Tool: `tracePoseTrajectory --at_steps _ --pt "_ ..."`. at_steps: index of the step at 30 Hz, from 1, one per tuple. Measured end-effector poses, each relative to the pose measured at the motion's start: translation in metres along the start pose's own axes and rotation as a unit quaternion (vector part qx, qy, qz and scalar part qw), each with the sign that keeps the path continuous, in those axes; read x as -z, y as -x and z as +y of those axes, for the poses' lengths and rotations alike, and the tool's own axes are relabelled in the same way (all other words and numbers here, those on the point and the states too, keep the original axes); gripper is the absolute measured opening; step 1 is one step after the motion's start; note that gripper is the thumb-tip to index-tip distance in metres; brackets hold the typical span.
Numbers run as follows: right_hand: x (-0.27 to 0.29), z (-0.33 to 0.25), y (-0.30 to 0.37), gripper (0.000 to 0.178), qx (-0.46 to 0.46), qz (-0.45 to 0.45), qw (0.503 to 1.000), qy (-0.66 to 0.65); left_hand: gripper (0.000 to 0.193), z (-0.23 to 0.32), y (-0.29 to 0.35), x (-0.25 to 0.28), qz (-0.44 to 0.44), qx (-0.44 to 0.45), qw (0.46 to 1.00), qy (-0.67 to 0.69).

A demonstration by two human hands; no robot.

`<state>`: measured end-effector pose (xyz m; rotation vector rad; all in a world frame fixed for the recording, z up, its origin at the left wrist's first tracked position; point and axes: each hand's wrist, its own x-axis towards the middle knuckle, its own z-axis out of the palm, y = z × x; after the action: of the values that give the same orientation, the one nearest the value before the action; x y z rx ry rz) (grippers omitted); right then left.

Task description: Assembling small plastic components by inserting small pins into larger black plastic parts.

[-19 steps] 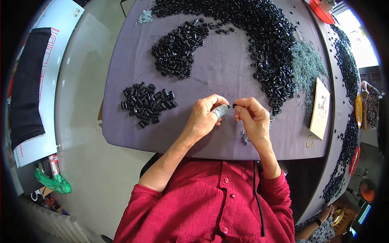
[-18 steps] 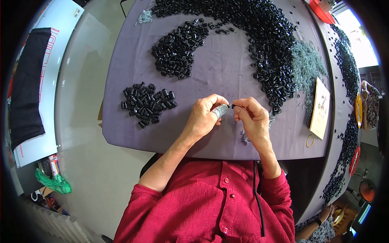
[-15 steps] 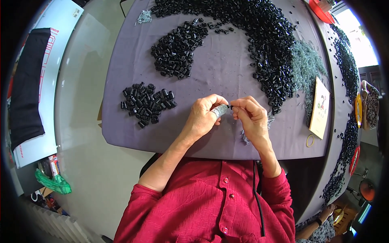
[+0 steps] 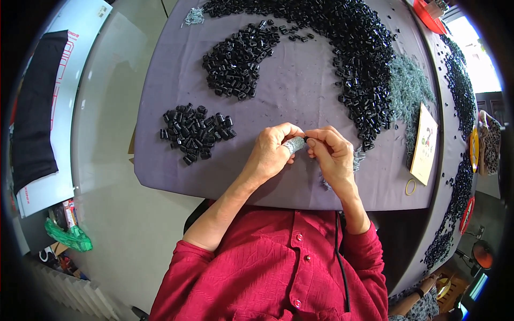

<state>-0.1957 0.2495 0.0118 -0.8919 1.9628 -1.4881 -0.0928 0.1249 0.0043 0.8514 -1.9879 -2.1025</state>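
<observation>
Over the near edge of the table, my left hand [image 4: 272, 152] and my right hand [image 4: 333, 155] meet fingertip to fingertip. Between them is a small black plastic piece [image 4: 305, 139], pinched from both sides and mostly covered by the fingers. A grey, speckled wrap [image 4: 294, 144] covers my left thumb. Beside and partly behind my right hand lie a few small clear-grey pins [image 4: 358, 158]. Left of my left hand is a small pile of black cylindrical parts [image 4: 196, 132], and a larger pile of similar pieces [image 4: 235, 67] lies farther off.
A long heap of black parts [image 4: 364, 80] curves across the far right. Beside it are grey pins [image 4: 409, 80], a yellowish booklet [image 4: 424, 144] and a rubber band [image 4: 410, 186]. Another person's forearm [image 4: 409, 304] shows at the adjoining table, lower right.
My fingertips have come together at the black piece, closing a slight gap between the hands. The view has shifted slightly; the piles look the same.
</observation>
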Motion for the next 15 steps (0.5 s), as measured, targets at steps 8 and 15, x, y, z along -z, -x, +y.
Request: tracePoseTrajectory --at_steps 8,15 --pt "0.000 -0.004 -0.009 0.014 0.053 -0.051 0.994 0.084 0.014 -0.001 0.003 0.002 -0.008 -0.021 1.000 0.017" --pt "-0.012 0.000 0.000 0.018 0.089 0.035 0.991 0.092 0.010 -0.001 0.003 0.000 0.016 -0.019 0.999 0.037"
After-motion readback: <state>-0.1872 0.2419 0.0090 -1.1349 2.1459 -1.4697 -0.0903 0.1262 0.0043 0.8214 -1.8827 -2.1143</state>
